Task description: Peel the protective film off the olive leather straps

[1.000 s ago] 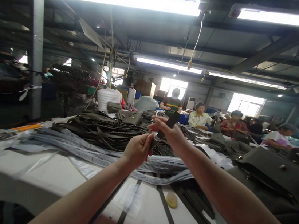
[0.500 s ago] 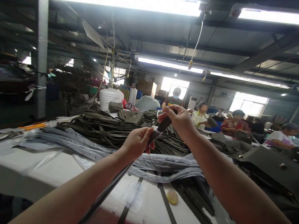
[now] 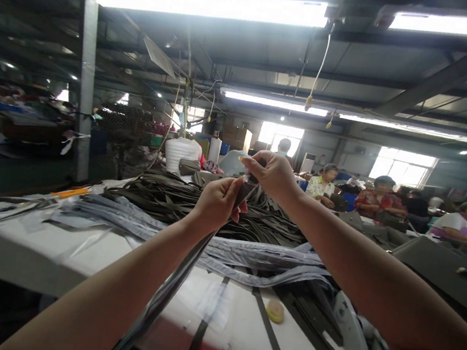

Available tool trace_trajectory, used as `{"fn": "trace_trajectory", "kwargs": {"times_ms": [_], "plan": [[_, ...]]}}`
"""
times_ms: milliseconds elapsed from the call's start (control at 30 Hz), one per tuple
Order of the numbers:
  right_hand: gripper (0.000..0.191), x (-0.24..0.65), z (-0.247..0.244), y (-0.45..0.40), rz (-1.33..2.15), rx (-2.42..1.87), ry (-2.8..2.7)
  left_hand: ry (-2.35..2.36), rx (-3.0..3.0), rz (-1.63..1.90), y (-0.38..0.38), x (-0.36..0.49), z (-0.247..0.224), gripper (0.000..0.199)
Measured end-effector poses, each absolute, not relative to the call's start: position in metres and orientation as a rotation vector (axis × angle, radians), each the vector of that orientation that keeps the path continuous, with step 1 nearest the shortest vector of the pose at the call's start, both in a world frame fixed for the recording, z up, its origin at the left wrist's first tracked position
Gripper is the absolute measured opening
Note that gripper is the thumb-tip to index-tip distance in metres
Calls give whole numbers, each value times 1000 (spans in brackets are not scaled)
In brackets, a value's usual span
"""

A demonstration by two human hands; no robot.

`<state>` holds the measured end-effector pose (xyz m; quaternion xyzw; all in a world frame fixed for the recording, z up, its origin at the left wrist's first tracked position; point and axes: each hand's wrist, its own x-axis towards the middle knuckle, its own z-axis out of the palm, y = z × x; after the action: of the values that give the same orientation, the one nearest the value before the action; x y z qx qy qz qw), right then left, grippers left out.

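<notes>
Here the left hand (image 3: 218, 200) and right hand (image 3: 274, 174), fingers closed, pinch a dark strap (image 3: 247, 189) trailing toward the near edge of the bench (image 3: 89, 256).

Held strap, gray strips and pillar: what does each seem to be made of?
Strap: probably leather or a synthetic like it, dark with a slight sheen; it is flat and smooth-looking, but blur hides any grain.
Gray strips: thin fabric or plastic film, faintly shiny; they lie wrinkled and limp.
Pillar: likely metal, dull gray; straight, hard edges suggest it.
</notes>
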<state>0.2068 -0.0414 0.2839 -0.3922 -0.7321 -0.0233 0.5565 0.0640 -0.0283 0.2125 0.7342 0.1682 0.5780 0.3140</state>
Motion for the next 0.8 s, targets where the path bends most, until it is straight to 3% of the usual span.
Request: {"fn": "trace_trajectory", "kwargs": {"times_ms": [167, 633, 733, 800], "plan": [[40, 193, 280, -40, -258, -937, -1750, 456, 1940, 1605, -30, 60, 223, 56], [36, 177, 232, -23, -31, -937, -1711, 582, 1787, 1487, -17, 59, 191, 50], [31, 177, 224, -16, 191, -925, -1705, 646, 1705, 1462, -17, 58, 180, 49], [39, 175, 220, -15, 425, -941, -1676, 651, 1666, 1445, -23, 57, 174, 47]]}}
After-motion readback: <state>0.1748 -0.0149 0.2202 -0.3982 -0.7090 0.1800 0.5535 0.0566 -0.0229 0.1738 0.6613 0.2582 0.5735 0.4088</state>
